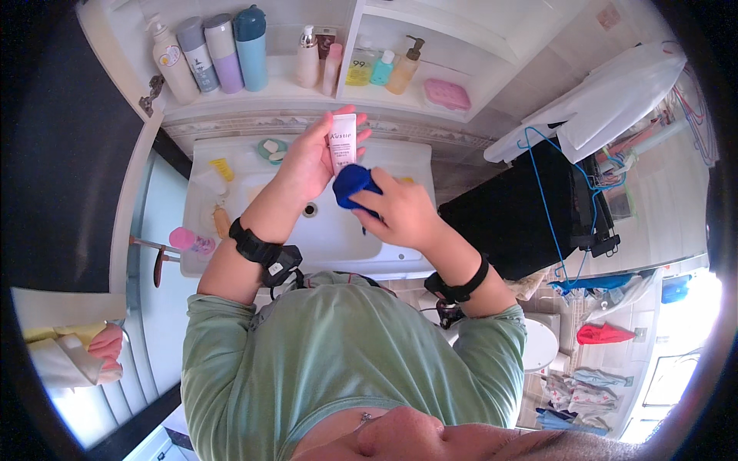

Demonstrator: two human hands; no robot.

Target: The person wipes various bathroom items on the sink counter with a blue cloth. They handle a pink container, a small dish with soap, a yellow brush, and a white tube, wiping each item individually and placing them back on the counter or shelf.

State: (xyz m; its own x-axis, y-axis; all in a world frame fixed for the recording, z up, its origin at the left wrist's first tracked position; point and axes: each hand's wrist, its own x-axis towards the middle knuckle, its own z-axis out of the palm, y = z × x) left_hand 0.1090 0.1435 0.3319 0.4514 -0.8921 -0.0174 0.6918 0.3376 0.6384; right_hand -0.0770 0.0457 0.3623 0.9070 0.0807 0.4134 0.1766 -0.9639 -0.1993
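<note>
Above the white washbasin, my left hand holds a pale pink squeeze tube upright, its flat end pointing away from me. The tube lies along the palm with the fingers behind it. My right hand is closed on a bunched dark blue cloth. The cloth presses against the tube's near end and hides it. Below the hands, the round drain shows in the basin.
On the basin's left side are a green soap dish, a yellow tube and a pink bottle. Shelves behind hold several bottles, a pump bottle and a pink soap box. Black clothing and a blue hanger hang at right.
</note>
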